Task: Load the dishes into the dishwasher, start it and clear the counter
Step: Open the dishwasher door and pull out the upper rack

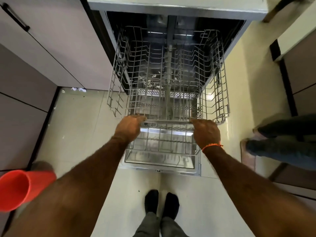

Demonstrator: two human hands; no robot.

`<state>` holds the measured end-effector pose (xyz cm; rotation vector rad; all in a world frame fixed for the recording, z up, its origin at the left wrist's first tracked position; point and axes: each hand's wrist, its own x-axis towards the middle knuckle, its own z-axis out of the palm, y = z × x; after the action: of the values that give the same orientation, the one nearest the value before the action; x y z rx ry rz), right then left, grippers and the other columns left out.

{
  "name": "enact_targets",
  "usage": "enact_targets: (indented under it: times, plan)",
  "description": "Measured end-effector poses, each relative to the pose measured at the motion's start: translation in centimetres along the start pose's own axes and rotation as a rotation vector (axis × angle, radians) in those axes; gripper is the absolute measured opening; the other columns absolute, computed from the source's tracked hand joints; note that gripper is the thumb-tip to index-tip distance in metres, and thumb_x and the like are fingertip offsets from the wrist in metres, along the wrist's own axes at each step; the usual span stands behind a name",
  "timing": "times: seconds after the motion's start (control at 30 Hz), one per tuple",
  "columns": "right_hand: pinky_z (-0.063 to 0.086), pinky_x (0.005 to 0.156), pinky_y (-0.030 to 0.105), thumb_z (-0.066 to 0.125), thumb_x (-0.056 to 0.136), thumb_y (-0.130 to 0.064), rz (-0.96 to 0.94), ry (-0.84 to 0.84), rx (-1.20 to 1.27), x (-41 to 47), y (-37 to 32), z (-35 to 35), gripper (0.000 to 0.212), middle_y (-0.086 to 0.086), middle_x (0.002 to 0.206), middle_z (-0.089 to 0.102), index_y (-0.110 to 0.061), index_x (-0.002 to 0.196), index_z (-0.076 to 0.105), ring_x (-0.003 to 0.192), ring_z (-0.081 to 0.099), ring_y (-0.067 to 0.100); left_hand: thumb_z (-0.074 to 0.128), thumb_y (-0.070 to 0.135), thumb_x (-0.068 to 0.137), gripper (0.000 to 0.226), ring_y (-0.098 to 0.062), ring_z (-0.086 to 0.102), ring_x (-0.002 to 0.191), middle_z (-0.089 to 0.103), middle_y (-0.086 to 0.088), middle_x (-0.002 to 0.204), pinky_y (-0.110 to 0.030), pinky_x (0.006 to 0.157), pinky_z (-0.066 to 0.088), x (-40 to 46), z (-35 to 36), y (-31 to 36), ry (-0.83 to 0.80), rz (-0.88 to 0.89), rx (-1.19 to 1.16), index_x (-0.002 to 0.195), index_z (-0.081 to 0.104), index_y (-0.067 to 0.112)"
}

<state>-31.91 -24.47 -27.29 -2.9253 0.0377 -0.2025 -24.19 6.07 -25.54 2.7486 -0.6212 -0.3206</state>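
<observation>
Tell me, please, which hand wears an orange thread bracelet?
The right hand, gripping the grey wire dishwasher rack; the left hand has a bare wrist.

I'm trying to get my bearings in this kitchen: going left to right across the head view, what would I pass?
Orange cup → left hand on the dishwasher rack → right hand on the same rack → another person's legs.

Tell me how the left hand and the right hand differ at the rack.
The left hand grips the upper rack front rail toward its left end; the right hand grips toward its right end. The right wrist wears an orange thread; the left wrist's band isn't clear. Both curl over the same rail.
</observation>
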Motion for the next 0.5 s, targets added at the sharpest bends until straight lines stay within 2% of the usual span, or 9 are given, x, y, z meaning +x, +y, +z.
enact_targets:
  times: [0.17,0.37,0.5]
  plan:
    - [0.057,0.083,0.044,0.068,0.075,0.002,0.037,-0.055,0.001,-3.7,-0.7,-0.2,0.036,0.01,0.092,0.077,-0.014,0.107,0.075,0.081,0.073,0.03,0.044,0.011,0.104,0.034,-0.028,0.072,0.081,0.076,-0.013,0.104,-0.039,0.075,0.062,-3.7,1.2,0.6,0.013,0.024,0.053,0.127,0.068,0.016]
    - [0.054,0.094,0.046,0.062,0.077,0.003,0.083,-0.081,0.037,-6.2,-1.6,-0.1,0.042,0.01,0.107,0.076,-0.014,0.114,0.073,0.097,0.072,0.029,0.049,0.004,0.098,0.04,-0.025,0.071,0.083,0.076,-0.01,0.106,-0.039,0.08,0.061,-6.2,1.5,1.2,0.009,0.001,0.061,0.131,0.066,0.019]
    - [0.051,0.095,0.042,0.061,0.075,0.003,0.107,-0.119,0.045,-7.0,-3.0,-0.2,0.044,0.01,0.104,0.077,-0.015,0.113,0.075,0.096,0.072,0.029,0.048,-0.002,0.09,0.045,-0.027,0.071,0.094,0.076,-0.011,0.109,-0.042,0.089,0.059,-6.6,1.8,1.0,-0.021,-0.037,0.051,0.127,0.068,0.015]
